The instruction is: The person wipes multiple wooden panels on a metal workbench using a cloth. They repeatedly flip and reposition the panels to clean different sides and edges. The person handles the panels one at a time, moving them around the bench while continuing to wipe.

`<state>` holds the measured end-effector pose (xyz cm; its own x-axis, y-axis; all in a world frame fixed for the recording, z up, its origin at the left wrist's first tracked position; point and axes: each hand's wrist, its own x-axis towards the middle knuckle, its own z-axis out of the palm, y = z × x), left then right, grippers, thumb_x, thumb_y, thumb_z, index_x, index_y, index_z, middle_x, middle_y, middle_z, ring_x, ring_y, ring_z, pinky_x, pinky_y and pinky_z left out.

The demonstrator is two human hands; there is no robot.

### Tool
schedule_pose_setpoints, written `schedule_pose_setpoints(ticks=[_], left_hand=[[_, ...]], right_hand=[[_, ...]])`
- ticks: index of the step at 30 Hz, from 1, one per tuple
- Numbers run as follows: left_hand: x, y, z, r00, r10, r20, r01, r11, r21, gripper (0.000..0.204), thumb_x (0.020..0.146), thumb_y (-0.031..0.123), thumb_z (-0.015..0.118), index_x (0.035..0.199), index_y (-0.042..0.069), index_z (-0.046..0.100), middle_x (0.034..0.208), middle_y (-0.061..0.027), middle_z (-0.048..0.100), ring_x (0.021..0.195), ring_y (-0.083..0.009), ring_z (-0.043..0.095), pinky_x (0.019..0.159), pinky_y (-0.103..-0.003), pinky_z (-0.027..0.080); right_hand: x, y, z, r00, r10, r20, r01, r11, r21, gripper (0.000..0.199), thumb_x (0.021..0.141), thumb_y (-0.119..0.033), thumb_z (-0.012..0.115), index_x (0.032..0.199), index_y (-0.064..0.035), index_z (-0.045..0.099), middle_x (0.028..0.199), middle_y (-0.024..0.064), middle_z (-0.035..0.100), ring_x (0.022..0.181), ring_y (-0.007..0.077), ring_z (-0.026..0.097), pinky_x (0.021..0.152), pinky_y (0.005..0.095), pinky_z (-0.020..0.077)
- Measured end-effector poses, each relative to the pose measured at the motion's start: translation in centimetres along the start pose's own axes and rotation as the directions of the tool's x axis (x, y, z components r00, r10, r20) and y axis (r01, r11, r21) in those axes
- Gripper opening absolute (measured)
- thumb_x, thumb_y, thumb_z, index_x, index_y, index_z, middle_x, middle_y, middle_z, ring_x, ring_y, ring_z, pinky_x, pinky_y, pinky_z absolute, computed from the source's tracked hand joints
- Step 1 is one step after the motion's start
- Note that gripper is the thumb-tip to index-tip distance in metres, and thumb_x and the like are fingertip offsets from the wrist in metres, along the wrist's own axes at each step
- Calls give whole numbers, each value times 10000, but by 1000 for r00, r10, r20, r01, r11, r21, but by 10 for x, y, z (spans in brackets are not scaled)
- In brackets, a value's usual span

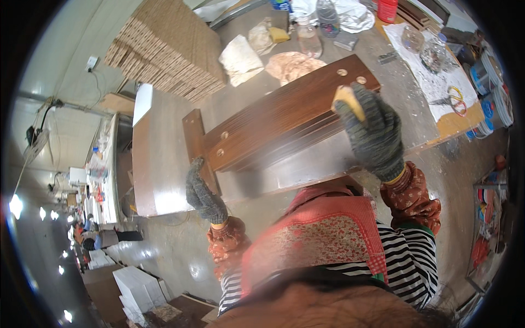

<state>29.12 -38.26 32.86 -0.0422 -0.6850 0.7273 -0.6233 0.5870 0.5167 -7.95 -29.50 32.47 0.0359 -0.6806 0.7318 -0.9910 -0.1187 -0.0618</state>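
A dark brown stained wooden board (284, 109) lies at a slant on the worktable, with pale round marks near its ends. A narrow wooden crosspiece (192, 131) meets its left end. My left hand (205, 191), in a grey knit glove, is closed around the near end of that crosspiece. At the board's right end, my right hand (377, 131), gloved in the same way, grips a yellow sponge-like pad (350, 101) against the board's near edge. The fingers' far sides are hidden, and the board's near edge is slightly blurred.
Behind the board lie crumpled cloths (240, 59), a clear bottle (309, 39) and a small yellow sponge (279, 35). A tall stack of brown panels (164, 49) stands at the far left. Scissors (457, 101) rest on white paper at the right, near several buckets (495, 106).
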Motion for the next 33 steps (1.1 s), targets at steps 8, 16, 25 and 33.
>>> schedule_pose_setpoints(ticks=[8, 16, 25, 33], left_hand=[[-15, -22, -26, 998, 51, -25, -48, 995, 85, 472, 1074, 233, 310, 1151, -86, 650, 1097, -200, 710, 1033, -340, 676, 963, -440, 512], [-16, -34, -22, 979, 201, -39, -197, 976, 92, 441, 1046, 214, 359, 1122, -97, 662, 1091, -219, 709, 1030, -350, 672, 962, -445, 516], [6, 4, 10, 937, 298, -183, -306, 952, -17, 422, 1042, 212, 395, 1161, -112, 639, 1155, -244, 680, 1089, -383, 648, 977, -480, 510], [34, 117, 83, 754, 635, 167, -648, 761, 36, 286, 953, 172, 570, 1141, -11, 684, 1137, -165, 705, 1110, -383, 649, 1020, -528, 484]], right_hand=[[54, -139, 26, 933, -342, -109, 359, 903, 236, 364, 854, -255, 621, 1174, -89, 675, 1312, 185, 567, 1077, 329, 619, 901, 478, 513], [75, -206, 60, 969, -247, -13, 240, 927, 290, 311, 820, -259, 624, 1002, -12, 675, 1178, 151, 580, 976, 319, 596, 800, 466, 506], [11, 4, -7, 963, 254, -88, -211, 918, 336, 252, 912, -153, 669, 1151, -72, 670, 1047, 161, 685, 885, 318, 673, 722, 424, 551], [5, 97, -39, 913, 404, 51, -405, 887, 221, 326, 934, -242, 637, 1222, -89, 660, 1242, 166, 645, 1117, 304, 635, 962, 440, 518]])
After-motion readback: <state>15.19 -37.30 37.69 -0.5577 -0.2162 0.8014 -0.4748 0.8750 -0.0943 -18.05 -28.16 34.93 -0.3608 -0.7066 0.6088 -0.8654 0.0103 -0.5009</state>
